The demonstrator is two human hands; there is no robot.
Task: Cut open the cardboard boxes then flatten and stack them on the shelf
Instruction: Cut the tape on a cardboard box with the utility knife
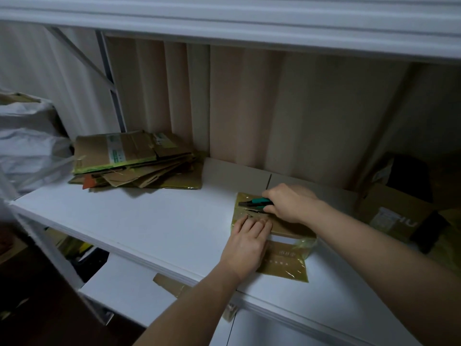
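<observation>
Am logging: flattened stack [134,162] lying done at shelf [139,221] left. Taped box [282,245] mid-cut at shelf right; left hand [247,242] pressing flat, right hand [290,203] gripping cutter [254,202]. More boxes [394,211] waiting far right.

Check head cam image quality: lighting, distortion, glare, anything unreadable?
Head view: dim and bluish overall, darkest at lower left; wide-angle bending shows along the upper shelf edge; faint sheen on the tape of the box being cut; hands and green cutter legible, its blade too small to resolve; print on the flattened stack unreadable.
</observation>
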